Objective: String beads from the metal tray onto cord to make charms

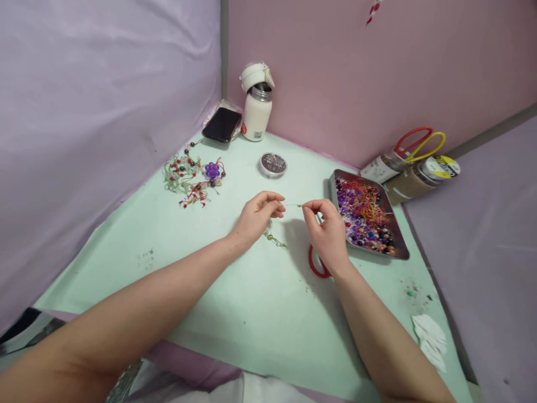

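Observation:
My left hand (258, 215) and my right hand (327, 232) both pinch a thin pale green cord (293, 205) stretched between them above the mint green table (235, 302). A beaded length of the cord (274, 238) hangs below my left hand onto the table. A red loop (315, 270) shows under my right wrist; I cannot tell whether the hand holds it. Just right of my right hand stands a metal tray (400, 246) full of coloured beads and thread scraps.
A pile of finished beaded strands (193, 176) lies at the far left. A round tin (272, 165), a black phone (222, 124) and a white flask (257, 109) stand at the back. Jars with red and yellow scissors (413, 162) lie at the right; white paper scraps (430, 338) lie near the front.

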`<state>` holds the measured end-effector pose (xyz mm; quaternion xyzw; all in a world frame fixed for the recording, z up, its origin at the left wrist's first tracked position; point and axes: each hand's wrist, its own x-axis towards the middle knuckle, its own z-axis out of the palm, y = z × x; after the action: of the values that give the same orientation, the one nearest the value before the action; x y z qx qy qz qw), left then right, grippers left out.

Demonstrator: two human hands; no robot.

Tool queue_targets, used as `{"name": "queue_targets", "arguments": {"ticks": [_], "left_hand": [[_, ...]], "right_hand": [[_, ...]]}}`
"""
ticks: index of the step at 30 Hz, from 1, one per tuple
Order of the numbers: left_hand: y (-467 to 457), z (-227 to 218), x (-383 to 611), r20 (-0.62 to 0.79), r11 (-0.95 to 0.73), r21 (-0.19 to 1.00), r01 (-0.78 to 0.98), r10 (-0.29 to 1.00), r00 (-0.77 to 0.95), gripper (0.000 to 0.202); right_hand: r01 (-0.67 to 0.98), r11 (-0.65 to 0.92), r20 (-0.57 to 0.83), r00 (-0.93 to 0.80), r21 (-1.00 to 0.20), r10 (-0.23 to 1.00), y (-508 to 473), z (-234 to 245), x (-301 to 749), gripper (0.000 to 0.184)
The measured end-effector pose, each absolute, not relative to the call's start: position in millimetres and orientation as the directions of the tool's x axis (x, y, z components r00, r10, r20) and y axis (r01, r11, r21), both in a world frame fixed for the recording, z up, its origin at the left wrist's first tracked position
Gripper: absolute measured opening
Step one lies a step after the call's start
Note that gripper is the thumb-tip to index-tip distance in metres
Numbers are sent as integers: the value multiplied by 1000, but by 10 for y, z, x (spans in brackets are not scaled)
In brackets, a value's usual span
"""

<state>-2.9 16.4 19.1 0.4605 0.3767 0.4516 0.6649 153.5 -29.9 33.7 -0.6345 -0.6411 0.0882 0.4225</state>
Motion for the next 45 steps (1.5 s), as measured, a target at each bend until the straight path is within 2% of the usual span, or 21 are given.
{"name": "queue_targets", "arguments": {"ticks": [2, 5, 10, 15, 20, 25, 27, 30, 33, 40, 45], "left_hand": [[174, 204, -32, -123, 228, 918, -324, 941, 314, 16], [188, 214, -35, -118, 230, 889, -396, 951, 288, 18], [222, 179, -39, -97, 164, 918, -361, 976, 196, 17], [262, 121, -44, -111, 132, 930, -342, 991, 81, 12], [268, 120, -46, -114, 129, 946, -299, 991, 65, 12], [254, 126, -44, -105, 114, 967, -228, 993, 51, 11], [252, 115, -41, -95, 103, 971, -216, 994, 49, 11], [248, 101, -34, -86, 95, 974, -204, 995, 51, 10], [242, 98, -28, -83, 91, 977, -192, 995, 52, 9], [237, 100, -31, -75, 83, 981, -174, 996, 51, 9], [235, 94, -28, -79, 86, 984, -155, 996, 53, 11]], "right_hand": [[738, 176, 438, 177, -651, 881, -284, 313, 1559, 11], [739, 140, 436, 225, -660, 871, -258, 270, 1600, 8], [756, 90, 423, 259, -648, 868, -252, 252, 1606, 13], [763, 164, 325, 64, -625, 944, -307, 305, 1526, 9], [850, 204, 87, -185, -485, 979, -361, 343, 1476, 10], [882, 230, -6, -255, -410, 967, -408, 354, 1472, 10], [878, 227, -3, -252, -420, 968, -424, 351, 1440, 6], [871, 199, 27, -209, -450, 978, -437, 319, 1353, 13], [855, 161, 47, -159, -493, 986, -435, 270, 1275, 8], [730, 68, 16, -78, -680, 997, -427, 241, 1292, 10], [769, 60, 54, -33, -637, 998, -406, 169, 1257, 11]]}}
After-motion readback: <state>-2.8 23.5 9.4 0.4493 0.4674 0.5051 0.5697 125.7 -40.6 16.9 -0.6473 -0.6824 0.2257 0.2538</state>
